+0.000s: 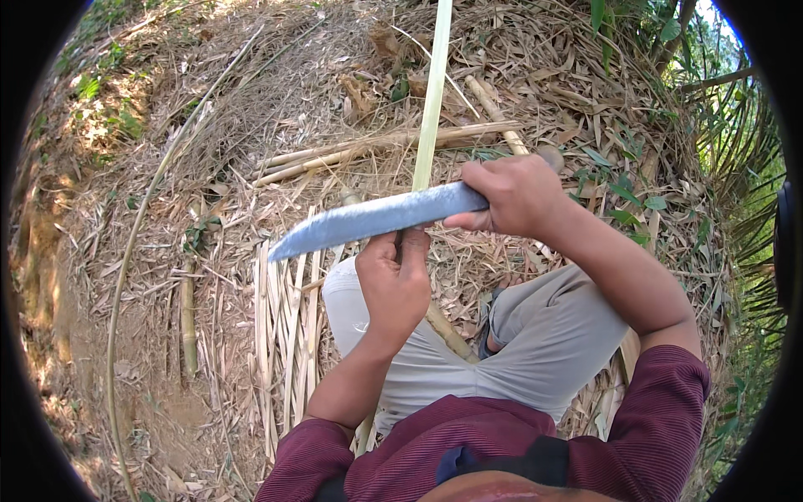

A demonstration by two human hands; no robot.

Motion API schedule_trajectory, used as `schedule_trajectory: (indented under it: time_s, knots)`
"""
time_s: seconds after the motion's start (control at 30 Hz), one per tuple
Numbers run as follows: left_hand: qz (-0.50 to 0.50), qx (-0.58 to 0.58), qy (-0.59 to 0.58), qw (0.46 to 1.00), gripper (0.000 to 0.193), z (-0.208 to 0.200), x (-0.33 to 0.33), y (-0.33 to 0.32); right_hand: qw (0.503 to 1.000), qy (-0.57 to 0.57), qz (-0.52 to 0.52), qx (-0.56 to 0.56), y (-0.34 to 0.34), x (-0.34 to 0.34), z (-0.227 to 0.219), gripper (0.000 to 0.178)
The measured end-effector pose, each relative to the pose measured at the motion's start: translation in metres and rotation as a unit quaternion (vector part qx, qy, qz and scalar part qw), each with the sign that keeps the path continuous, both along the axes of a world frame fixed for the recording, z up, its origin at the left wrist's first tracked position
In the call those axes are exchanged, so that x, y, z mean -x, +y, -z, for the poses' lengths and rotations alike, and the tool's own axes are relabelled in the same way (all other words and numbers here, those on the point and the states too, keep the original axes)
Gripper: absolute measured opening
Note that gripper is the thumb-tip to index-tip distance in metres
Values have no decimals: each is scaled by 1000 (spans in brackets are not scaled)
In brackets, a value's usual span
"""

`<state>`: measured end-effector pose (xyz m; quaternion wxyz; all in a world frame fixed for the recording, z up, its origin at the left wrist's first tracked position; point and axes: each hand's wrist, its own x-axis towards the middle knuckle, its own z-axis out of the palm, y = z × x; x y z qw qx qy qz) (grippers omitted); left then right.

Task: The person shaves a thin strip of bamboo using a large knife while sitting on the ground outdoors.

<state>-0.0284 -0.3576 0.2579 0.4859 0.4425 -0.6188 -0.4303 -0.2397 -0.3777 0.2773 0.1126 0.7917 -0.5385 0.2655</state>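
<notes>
My right hand is wrapped round the handle of a machete, whose broad grey blade points left, its tip dipping slightly. A long pale green bamboo strip stretches away from me to the top of the view and meets the blade near its middle. Just below the blade, my left hand pinches the near end of the strip with thumb and fingers. The blade covers part of the strip and some fingertips, so the exact contact between edge and bamboo is hidden.
Several split bamboo strips lie by my left knee. Cut bamboo poles rest ahead on dry leaves. A thin bent cane runs along the left. Another bamboo piece lies between my legs. Green foliage stands at right.
</notes>
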Motion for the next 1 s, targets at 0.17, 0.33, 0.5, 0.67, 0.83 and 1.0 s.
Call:
schedule_trajectory:
  time_s: [0.17, 0.33, 0.5, 0.67, 0.83, 1.0]
  knots:
    - [75, -52, 66, 994, 23, -7, 8, 16, 963, -224, 150, -7, -24, 64, -8, 64]
    - [82, -146, 109, 980, 21, -7, 13, 4, 996, -55, 23, -70, 14, 6, -6, 66]
    - [26, -55, 94, 994, 8, 5, 8, 9, 998, 2, -63, -7, 17, -11, -3, 69]
    - [9, -40, 72, 997, 13, 5, 13, 15, 1000, -14, -6, 2, 2, 2, 6, 73]
    - [70, 40, 43, 996, 26, -13, 29, 26, 962, -205, 181, -17, -31, 81, -18, 78]
    - [69, -78, 76, 992, 24, 2, 25, 7, 987, -129, 63, -69, 9, 31, -4, 64]
